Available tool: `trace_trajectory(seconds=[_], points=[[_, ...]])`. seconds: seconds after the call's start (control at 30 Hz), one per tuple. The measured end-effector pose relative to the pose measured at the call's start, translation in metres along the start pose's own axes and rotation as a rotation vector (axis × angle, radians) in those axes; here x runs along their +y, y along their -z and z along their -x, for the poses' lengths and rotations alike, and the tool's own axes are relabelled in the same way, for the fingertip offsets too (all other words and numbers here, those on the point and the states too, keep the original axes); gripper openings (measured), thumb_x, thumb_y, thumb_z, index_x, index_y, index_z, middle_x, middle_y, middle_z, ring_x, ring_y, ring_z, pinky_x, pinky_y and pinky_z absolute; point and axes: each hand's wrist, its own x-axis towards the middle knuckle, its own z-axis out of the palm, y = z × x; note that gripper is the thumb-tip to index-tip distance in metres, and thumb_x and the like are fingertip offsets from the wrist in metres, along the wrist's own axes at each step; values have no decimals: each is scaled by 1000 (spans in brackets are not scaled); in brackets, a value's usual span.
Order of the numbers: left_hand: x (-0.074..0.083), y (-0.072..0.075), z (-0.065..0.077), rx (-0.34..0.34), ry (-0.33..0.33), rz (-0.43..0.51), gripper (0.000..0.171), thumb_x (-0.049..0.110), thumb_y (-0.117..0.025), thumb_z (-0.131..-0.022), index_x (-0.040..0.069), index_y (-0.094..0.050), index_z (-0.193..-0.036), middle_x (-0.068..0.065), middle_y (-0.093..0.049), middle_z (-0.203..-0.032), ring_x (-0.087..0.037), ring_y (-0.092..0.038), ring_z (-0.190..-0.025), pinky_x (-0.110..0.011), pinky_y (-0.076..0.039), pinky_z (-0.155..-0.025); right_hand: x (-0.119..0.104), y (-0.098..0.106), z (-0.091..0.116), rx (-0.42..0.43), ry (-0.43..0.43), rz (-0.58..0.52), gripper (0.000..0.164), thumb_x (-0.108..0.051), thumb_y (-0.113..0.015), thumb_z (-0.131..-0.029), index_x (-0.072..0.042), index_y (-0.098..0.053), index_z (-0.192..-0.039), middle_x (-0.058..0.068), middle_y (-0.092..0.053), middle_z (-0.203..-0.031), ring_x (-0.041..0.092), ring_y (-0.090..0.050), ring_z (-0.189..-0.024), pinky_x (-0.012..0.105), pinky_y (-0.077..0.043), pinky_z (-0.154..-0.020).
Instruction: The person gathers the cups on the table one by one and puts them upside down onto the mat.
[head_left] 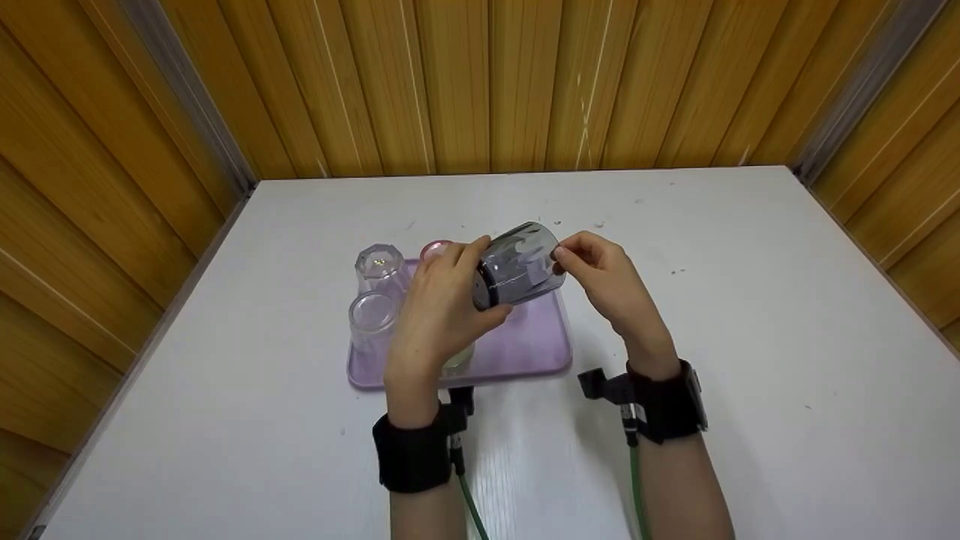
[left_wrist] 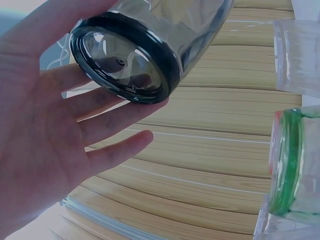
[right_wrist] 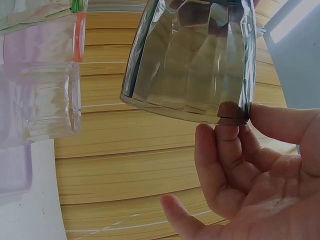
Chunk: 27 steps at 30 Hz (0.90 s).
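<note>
A smoky grey drinking glass (head_left: 525, 262) is held tilted above the tray, its thick dark base toward the left and its mouth toward the right. My left hand (head_left: 442, 307) grips it at the base end, thumb on the near side and fingers on the far side. In the left wrist view the round base (left_wrist: 125, 65) faces the palm. My right hand (head_left: 611, 281) pinches the rim between thumb and fingers. The right wrist view shows the glass's faceted wall (right_wrist: 195, 65) and one fingertip behind the rim.
A purple tray (head_left: 525, 349) lies below on the white table (head_left: 750, 315). On it, clear glasses stand upside down at the left (head_left: 373, 315), with a pink-rimmed glass (head_left: 435, 249) behind my left hand and a greenish glass (head_left: 459, 360) partly hidden. Wood-look panels (head_left: 517, 90) enclose the table.
</note>
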Motion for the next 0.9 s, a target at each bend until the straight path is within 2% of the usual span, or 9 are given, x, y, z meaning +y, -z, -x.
trace_trajectory(seconds=[0.2,0.57,0.9], points=[[0,1,0,-3,-6,-7,73,33,-77,-66,6,-49,-128,-9,-60,-111,-25,-53,-105,-37,-39,-96,0,0,0,1,1,9,20,-11,-49,-93,4,-56,-103,4,-57,-84,15,-55,-82,27,-42,-81],[1,3,0,-2,-11,-9,72,34,-77,-67,6,-49,-128,-9,-60,-112,-24,-53,-106,-37,-37,-99,0,0,0,-14,-25,29,21,-12,-48,-94,3,-55,-106,5,-57,-85,17,-55,-84,29,-40,-84],[0,1,-1,26,-44,-30,70,35,-76,-68,5,-51,-126,-8,-61,-110,-23,-53,-106,-35,-35,-101,0,0,-1,-47,-59,75,22,-15,-46,-95,2,-54,-107,8,-58,-87,19,-55,-86,30,-39,-83]])
